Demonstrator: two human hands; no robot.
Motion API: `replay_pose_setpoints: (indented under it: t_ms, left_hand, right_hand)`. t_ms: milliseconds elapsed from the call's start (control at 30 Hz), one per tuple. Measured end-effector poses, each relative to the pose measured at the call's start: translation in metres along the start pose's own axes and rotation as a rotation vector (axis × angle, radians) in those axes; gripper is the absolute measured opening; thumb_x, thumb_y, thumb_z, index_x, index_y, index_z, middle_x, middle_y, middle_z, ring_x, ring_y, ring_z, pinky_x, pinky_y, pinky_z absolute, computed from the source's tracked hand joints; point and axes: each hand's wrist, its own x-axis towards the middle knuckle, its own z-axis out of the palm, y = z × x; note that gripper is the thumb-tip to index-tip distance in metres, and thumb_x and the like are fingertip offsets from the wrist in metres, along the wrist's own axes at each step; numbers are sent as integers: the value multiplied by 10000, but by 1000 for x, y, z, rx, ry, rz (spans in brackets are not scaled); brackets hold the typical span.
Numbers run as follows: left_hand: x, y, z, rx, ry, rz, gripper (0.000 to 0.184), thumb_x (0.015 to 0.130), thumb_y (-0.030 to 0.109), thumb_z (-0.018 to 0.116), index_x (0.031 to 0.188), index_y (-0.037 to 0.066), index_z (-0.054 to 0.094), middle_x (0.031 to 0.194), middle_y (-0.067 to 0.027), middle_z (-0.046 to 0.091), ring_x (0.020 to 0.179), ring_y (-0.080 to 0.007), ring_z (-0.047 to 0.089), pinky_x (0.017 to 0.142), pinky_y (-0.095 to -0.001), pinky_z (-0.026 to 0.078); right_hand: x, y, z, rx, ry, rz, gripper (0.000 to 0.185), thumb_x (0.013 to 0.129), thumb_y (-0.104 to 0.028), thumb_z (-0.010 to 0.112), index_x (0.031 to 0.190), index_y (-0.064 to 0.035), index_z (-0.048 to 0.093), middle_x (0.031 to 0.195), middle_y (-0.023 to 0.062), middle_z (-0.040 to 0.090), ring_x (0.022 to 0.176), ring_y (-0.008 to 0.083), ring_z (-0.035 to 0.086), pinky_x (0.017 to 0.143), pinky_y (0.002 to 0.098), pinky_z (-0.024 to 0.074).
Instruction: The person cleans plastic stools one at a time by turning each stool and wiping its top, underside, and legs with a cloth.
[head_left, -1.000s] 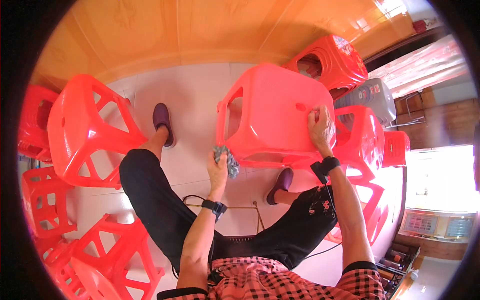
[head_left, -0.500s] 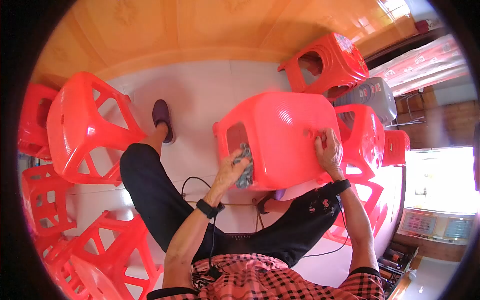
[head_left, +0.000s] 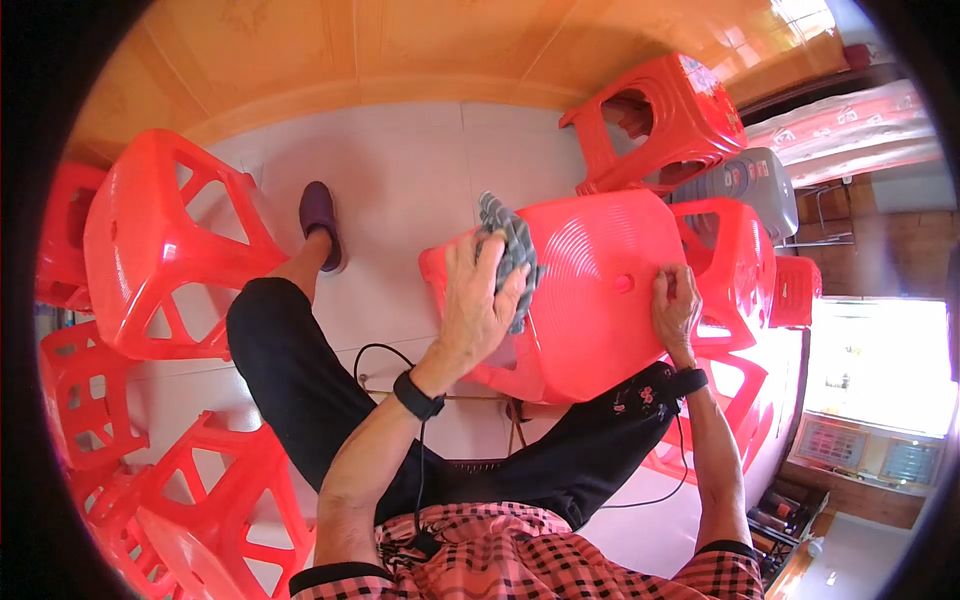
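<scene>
A red plastic stool [head_left: 600, 290] stands tilted between my knees, its seat with fine rings and a small hole turned up toward me. My left hand [head_left: 480, 300] grips a crumpled grey checked cloth [head_left: 512, 255] at the seat's left edge, over the side with the leg opening. At the right edge of the seat rests my right hand [head_left: 677, 308], its fingers curled against the rim near the hole. Whether those fingers pinch the rim is hard to see, but they touch the stool.
More red stools stand at the left [head_left: 165, 250], lower left [head_left: 220, 500] and right [head_left: 735, 270]. Another red stool [head_left: 660, 120] and a grey one [head_left: 755, 190] are at the upper right. An orange panelled wall [head_left: 400, 50] runs behind. A black cable [head_left: 385, 347] loops near my left wrist.
The stool has tipped and turned so its seat faces me more. My left hand has moved up with the cloth from the stool's lower corner to the seat's left edge. My right hand has shifted down its right edge.
</scene>
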Motion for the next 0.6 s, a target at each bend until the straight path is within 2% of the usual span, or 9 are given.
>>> replay_pose_setpoints:
  t_ms: [67, 133, 200, 267, 333, 400, 433, 500, 600]
  left_hand:
    - [6, -22, 7, -5, -18, -64, 356, 841, 163, 599, 1139, 0, 492, 1035, -201, 492, 932, -359, 456, 835, -440, 391]
    - [18, -40, 10, -2, -20, -128, 340, 844, 166, 599, 1119, -16, 517, 985, -204, 510, 901, -367, 491, 805, -436, 415]
    - [28, -90, 20, -69, -39, -323, 283, 848, 158, 589, 1067, -18, 552, 921, -191, 544, 839, -334, 550, 752, -406, 453]
    - [24, -128, 29, -119, 1, -338, 258, 847, 155, 586, 1037, -18, 570, 906, -186, 563, 813, -317, 569, 736, -392, 466]
    - [19, -156, 30, -166, 27, -363, 235, 846, 153, 583, 1008, -17, 588, 891, -181, 582, 787, -301, 589, 720, -378, 479]
    - [17, -179, 28, -231, -141, -529, 243, 848, 186, 562, 998, 0, 604, 911, -187, 619, 808, -271, 611, 735, -363, 484]
    - [20, -192, 27, -233, -143, -544, 243, 848, 186, 562, 998, 0, 604, 911, -187, 619, 808, -271, 611, 735, -363, 484]
    - [33, -214, 23, -222, -491, -686, 281, 849, 233, 543, 994, 2, 611, 887, -195, 637, 814, -264, 619, 740, -364, 483]
    - [30, -246, 36, -85, -485, -585, 293, 846, 257, 526, 984, 12, 608, 861, -196, 644, 810, -266, 621, 742, -370, 483]
  right_hand:
    - [-1, -1, -1, -4, -10, 4, 58, 831, -68, 572, 879, -41, 554, 753, 103, 556, 665, 230, 578, 614, 345, 463]
    - [1, -4, -1, 29, -22, 41, 53, 836, -72, 568, 878, -45, 551, 732, 96, 544, 641, 221, 556, 598, 334, 451]
    - [4, -5, 4, 36, -29, 12, 54, 837, -69, 566, 881, -45, 546, 704, 88, 525, 619, 206, 530, 582, 327, 435]
    - [0, -1, 3, -7, -44, 133, 63, 839, -70, 571, 885, -43, 540, 699, 92, 517, 614, 200, 517, 577, 326, 427]
    - [0, 1, 3, 5, -62, 105, 59, 847, -65, 562, 889, -34, 535, 698, 90, 505, 601, 179, 493, 572, 315, 421]
    - [1, -2, 2, 42, -53, 91, 55, 853, -59, 552, 890, -23, 531, 687, 78, 483, 589, 159, 466, 562, 297, 408]
    - [2, -1, 1, 8, -57, 59, 48, 858, -49, 540, 888, -15, 526, 673, 65, 462, 583, 145, 443, 557, 289, 397]
    - [3, -4, 0, 0, -73, 78, 45, 858, -47, 538, 886, -14, 524, 673, 58, 457, 582, 136, 435, 552, 283, 388]
    - [4, -2, -3, 11, -103, 117, 28, 861, -27, 527, 882, -10, 518, 674, 37, 442, 583, 108, 400, 533, 262, 357]
